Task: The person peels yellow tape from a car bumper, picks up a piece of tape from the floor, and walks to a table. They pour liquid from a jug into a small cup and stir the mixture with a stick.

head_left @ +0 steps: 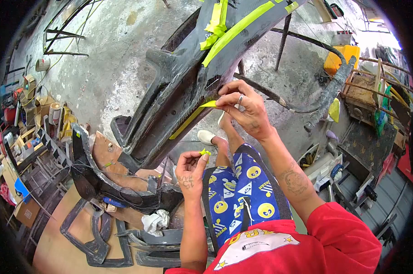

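A long black moulded part (165, 107), resembling a car bumper, stretches diagonally in front of me. Between its thumb and fingers my right hand (247, 112) pinches the lifted end of a yellow-green tape strip (188, 122), which lies along the part's lower edge. Lower down, apart from the part, my left hand (191, 171) is closed on a small crumpled piece of tape (205, 152). More yellow-green tape (236, 34) is stuck along the upper end of the part, with a bunched tape piece (215, 27) beside it.
A dark tubular stand (284, 45) reaches out beyond the part to the right. Other black moulded pieces (124, 187) and a white crumpled cloth (155, 222) lie below left. A yellow container (341, 59) stands at the right; clutter lines the left side (26, 146).
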`<state>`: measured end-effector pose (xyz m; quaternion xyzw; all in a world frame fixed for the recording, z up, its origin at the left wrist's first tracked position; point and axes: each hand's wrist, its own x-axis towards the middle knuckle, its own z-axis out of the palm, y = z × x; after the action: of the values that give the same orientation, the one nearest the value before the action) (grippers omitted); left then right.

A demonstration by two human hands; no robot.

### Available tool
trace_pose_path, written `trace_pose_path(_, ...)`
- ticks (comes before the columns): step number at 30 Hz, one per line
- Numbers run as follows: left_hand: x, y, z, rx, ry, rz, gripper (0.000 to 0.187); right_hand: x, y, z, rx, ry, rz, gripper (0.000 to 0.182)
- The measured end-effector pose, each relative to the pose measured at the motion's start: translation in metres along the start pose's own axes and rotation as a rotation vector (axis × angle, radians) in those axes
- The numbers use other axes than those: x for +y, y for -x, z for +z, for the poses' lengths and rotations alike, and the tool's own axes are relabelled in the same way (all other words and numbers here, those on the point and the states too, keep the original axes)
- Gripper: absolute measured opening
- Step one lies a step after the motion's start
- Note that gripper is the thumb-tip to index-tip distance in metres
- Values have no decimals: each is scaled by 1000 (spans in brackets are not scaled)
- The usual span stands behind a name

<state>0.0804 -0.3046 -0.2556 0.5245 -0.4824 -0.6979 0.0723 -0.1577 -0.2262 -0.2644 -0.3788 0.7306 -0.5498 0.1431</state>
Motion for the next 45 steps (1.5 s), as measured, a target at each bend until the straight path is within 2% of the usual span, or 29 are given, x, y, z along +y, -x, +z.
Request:
trace_pose_path(3, -1, 0, 0, -1, 1, 1, 21, 1, 3, 2, 20, -45, 68, 19)
trace_pose_path(10, 0, 0, 2, -2, -10, 3, 21, 3, -1, 8, 71, -41, 60, 21)
trace_pose_path(13, -1, 0, 1, -4, -20, 6, 21, 1, -5, 7, 131, -90, 132, 20)
trace_pose_path(17, -2, -1, 0, -9, -13, -3, 21, 9, -7, 0, 207, 4, 122, 21)
trace_pose_path(20, -2, -2, 0, -11, -18, -5, 20, 3, -1, 0, 233, -143, 216, 24)
trace_pose_path(23, -1, -2, 2, -9, 2, -13, 20, 8, 8, 5, 142, -235, 251, 28)
trace_pose_path(29, -1, -3, 2, -23, 17, 4, 20, 16, 1, 20, 222, -192, 455, 33)
trace_pose_path(31, 0, -2, 1, -14, 0, 0, 20, 11, -3, 22, 307, -378, 587, 38)
trace_pose_path(38, -1, -4, 0, -23, 20, 11, 20, 9, -2, 24, 323, -447, 643, 37)
trace_pose_path(41, -1, -4, 0, -24, 3, 15, 20, 6, 0, 22, 262, -423, 649, 35)
trace_pose_path(44, 0, -3, 2, -16, 6, 14, 20, 10, 8, 27, 263, -386, 703, 44)
trace_pose_path(45, 1, -4, 2, -16, 10, 17, 20, 13, 14, 33, 338, -419, 673, 47)
